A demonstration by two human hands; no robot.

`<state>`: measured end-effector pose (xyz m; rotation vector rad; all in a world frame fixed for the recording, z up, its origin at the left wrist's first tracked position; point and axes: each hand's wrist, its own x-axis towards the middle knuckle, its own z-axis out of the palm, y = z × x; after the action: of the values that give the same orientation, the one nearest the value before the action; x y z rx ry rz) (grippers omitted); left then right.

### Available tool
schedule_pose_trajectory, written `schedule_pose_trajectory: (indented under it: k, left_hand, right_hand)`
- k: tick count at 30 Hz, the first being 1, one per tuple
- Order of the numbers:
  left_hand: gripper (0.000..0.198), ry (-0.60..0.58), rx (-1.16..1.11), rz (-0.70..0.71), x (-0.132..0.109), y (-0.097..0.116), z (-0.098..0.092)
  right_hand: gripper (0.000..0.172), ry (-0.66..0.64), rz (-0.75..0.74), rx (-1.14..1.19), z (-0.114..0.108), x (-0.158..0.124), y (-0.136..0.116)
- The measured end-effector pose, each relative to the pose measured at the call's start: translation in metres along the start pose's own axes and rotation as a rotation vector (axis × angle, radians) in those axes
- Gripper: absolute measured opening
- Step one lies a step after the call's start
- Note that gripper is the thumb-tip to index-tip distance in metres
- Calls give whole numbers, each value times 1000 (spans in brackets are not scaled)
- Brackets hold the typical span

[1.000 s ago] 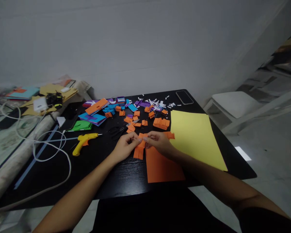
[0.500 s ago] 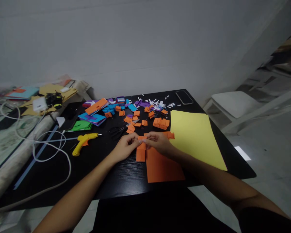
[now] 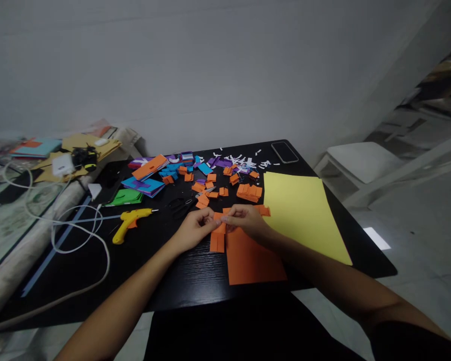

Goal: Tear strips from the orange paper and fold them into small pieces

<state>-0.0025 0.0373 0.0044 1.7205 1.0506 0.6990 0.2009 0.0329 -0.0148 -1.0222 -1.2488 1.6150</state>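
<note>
Between my two hands is a small folded piece of orange paper [image 3: 218, 216]. My left hand [image 3: 196, 228] pinches its left side, and my right hand [image 3: 246, 220] pinches its right side; the fingertips almost meet. Just below them an orange paper strip with creases [image 3: 217, 242] lies on the table. Under my right hand and wrist rests a larger orange sheet [image 3: 253, 263]. Beyond the hands are a stack of folded orange pieces [image 3: 249, 192], several loose orange pieces and black-handled scissors [image 3: 184, 204].
On the black table [image 3: 188, 286] lie a yellow glue gun [image 3: 130, 223] with a white cable [image 3: 105, 265], green paper [image 3: 126, 196], a yellow sheet [image 3: 304, 215], white paper scraps [image 3: 244, 161] and a phone [image 3: 284, 152]. A white chair [image 3: 364, 158] stands at the right.
My fingers have shifted slightly on the small orange piece. The creased orange strip appears marginally lower. Everything else looks the same apart from a slight camera shift.
</note>
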Motion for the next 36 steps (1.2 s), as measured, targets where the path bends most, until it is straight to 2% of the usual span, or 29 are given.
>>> schedule_pose_trajectory:
  k: [9,17,36]
  left_hand:
    - [37,44,-33,40,0,0,1]
    - [41,52,-47,18,2,1,2]
    - [45,90,-30,47,2,-1,5]
  right_hand:
    - [40,-12,-15,9,2,1,0]
    - [39,8,-135,-81,3,2,6]
    - [29,-28,-113,-69,4,4,6]
